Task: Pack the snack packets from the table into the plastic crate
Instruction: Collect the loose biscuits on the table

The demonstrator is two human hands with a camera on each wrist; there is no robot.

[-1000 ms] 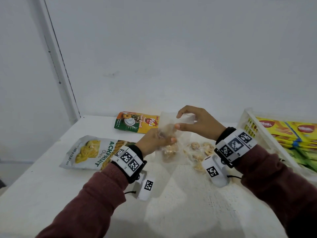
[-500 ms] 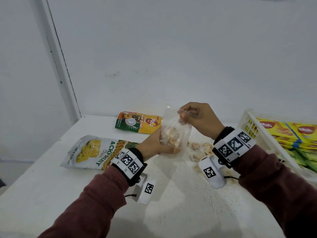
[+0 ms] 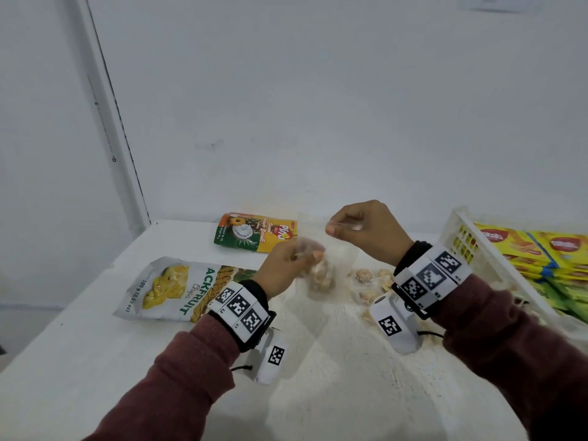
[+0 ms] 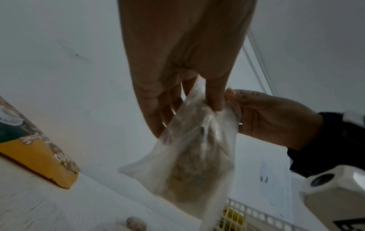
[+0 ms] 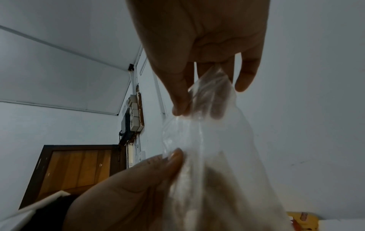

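A clear plastic packet of pale snack pieces (image 3: 321,275) hangs above the table between both hands. My left hand (image 3: 286,265) pinches its left side, also seen in the left wrist view (image 4: 197,100) on the clear packet (image 4: 197,156). My right hand (image 3: 356,230) pinches the packet's top edge; the right wrist view shows that pinch (image 5: 197,100) on the clear film (image 5: 207,148). The white plastic crate (image 3: 471,246) stands at the right, holding yellow and green packets (image 3: 541,249).
A jackfruit chips bag (image 3: 178,288) lies flat at the left of the white table (image 3: 318,377). An orange-and-green pouch (image 3: 254,232) lies near the back wall. Loose snack pieces (image 3: 369,281) lie by my right wrist.
The clear packet was lifted off the table and held up by both hands. My right hand now holds the top edge higher, and the left hand shifted up the packet's side.
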